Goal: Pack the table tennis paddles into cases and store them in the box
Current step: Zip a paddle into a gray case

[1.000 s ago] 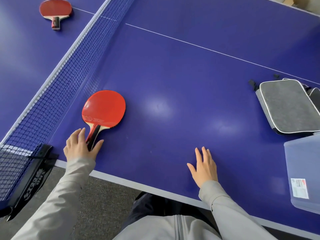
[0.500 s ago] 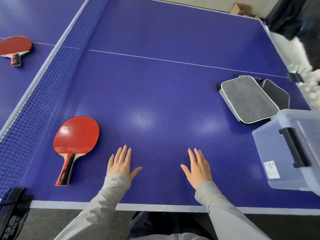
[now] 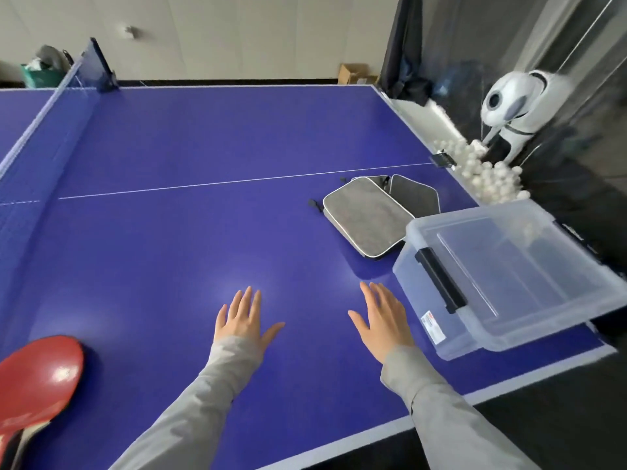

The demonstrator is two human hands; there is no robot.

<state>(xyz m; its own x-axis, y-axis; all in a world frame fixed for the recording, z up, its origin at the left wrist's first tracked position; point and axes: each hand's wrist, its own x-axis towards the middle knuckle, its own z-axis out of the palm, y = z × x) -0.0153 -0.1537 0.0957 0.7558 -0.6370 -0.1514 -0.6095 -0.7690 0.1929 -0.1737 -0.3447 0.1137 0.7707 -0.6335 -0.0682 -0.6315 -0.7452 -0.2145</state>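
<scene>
Both arms reach forward in grey sleeves, roughly parallel. Left hand (image 3: 242,322) palm down, fingers straight and close together, thumb splayed out to the right, holds nothing. Right hand (image 3: 381,320) palm down too, fingers straight and pointing forward-left, thumb out to the left, holds nothing. Hands apart, side by side.
</scene>
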